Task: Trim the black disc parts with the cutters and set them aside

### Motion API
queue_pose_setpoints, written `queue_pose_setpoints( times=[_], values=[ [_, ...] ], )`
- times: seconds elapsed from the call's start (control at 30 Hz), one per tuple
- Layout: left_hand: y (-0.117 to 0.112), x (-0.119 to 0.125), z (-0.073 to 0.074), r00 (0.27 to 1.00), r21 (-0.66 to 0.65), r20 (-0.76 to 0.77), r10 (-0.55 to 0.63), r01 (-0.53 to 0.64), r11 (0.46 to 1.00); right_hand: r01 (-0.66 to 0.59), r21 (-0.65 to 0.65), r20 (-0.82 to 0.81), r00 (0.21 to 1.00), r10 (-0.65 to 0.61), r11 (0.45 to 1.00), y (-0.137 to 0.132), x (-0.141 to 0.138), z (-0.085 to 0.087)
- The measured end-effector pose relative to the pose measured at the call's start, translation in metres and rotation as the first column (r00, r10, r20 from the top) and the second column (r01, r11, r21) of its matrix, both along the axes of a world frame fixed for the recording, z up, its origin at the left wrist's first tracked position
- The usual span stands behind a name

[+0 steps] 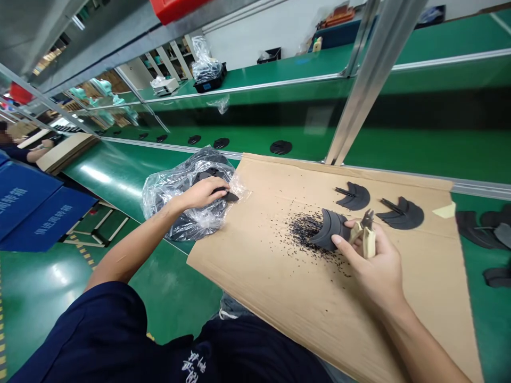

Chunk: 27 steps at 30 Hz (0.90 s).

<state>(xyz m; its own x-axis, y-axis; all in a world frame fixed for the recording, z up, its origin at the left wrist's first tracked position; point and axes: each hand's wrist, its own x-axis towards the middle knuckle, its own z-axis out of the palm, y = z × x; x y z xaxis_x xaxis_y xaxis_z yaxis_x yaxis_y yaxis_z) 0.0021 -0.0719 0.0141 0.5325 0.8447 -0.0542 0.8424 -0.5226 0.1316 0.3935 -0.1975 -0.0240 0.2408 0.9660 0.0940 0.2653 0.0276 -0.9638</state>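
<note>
My left hand (203, 192) reaches out over a clear plastic bag (159, 186) full of dark parts. Its fingers are closed on a black plastic part (230, 196) at the bag's mouth. In my right hand (377, 266) are two things: a curved black plastic piece (328, 230), pinched between thumb and fingers, and side cutters (368, 242) with cream handles, lying in the palm with jaws up. Beneath the curved piece, many tiny black scraps (303, 229) are scattered on a cardboard sheet (247, 266).
Two black curved pieces with stems, one (355, 197) left of the other (405, 214), lie on the cardboard. More dark parts (479, 229) sit right of it. Behind, black parts (280, 147) rest along a green surface. A metal post (359, 85) rises there. Blue boxes (35, 202) stand left.
</note>
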Motion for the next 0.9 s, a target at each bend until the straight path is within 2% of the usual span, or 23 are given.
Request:
queue_pose_setpoints(
  times=[0.1,0.23,0.27,0.33,0.37,0.43,0.5,0.53,0.6,0.7,0.77,0.83,0.9],
  values=[
    [-0.006,0.012,-0.002,1.000,-0.029,0.001,-0.015,0.015,0.999,-0.013,-0.013,-0.020,1.000,0.013,1.000,-0.001,-0.001,0.000],
    [-0.006,0.027,-0.004,1.000,0.017,0.017,0.026,-0.027,0.999,-0.018,-0.028,-0.023,1.000,0.018,0.999,-0.003,-0.003,0.002],
    [-0.007,0.031,-0.004,0.997,0.022,0.069,0.047,-0.048,0.999,-0.016,-0.028,-0.023,1.000,0.015,0.999,-0.003,-0.003,0.002],
    [-0.012,0.043,-0.002,0.944,-0.042,0.307,0.120,-0.112,0.993,-0.012,-0.034,-0.027,1.000,0.011,0.999,-0.003,-0.002,0.002],
    [-0.016,0.051,-0.001,0.865,-0.134,0.468,0.181,-0.133,0.982,-0.013,-0.040,-0.031,0.999,0.012,0.999,-0.003,-0.002,0.002],
    [-0.027,0.071,-0.001,0.608,-0.381,0.714,0.348,-0.080,0.921,-0.015,-0.048,-0.036,0.999,0.013,0.999,-0.003,-0.001,0.000],
    [-0.039,0.096,-0.002,0.387,-0.554,0.779,0.493,0.058,0.831,-0.018,-0.046,-0.043,0.999,0.016,0.999,-0.004,-0.001,-0.001],
    [-0.043,0.110,-0.004,0.311,-0.597,0.781,0.541,0.120,0.793,-0.021,-0.041,-0.048,0.999,0.019,0.999,-0.004,-0.002,-0.002],
    [-0.050,0.137,-0.010,0.223,-0.624,0.780,0.584,0.204,0.755,-0.029,-0.025,-0.056,0.998,0.028,0.999,-0.006,-0.002,-0.003],
    [-0.058,0.173,-0.024,0.207,-0.608,0.794,0.572,0.266,0.748,-0.015,0.008,-0.043,0.999,0.015,1.000,-0.008,-0.003,-0.004],
    [-0.064,0.189,-0.034,0.200,-0.576,0.818,0.540,0.272,0.771,0.013,0.035,-0.013,1.000,-0.012,0.999,-0.010,-0.003,-0.004],
    [-0.070,0.197,-0.044,0.189,-0.539,0.842,0.506,0.250,0.804,0.030,0.061,0.021,0.999,-0.031,0.998,-0.013,-0.004,-0.005],
    [-0.074,0.197,-0.049,0.215,-0.507,0.858,0.467,0.209,0.836,0.024,0.072,0.052,0.998,-0.028,0.997,-0.015,-0.004,-0.006]
  ],
)
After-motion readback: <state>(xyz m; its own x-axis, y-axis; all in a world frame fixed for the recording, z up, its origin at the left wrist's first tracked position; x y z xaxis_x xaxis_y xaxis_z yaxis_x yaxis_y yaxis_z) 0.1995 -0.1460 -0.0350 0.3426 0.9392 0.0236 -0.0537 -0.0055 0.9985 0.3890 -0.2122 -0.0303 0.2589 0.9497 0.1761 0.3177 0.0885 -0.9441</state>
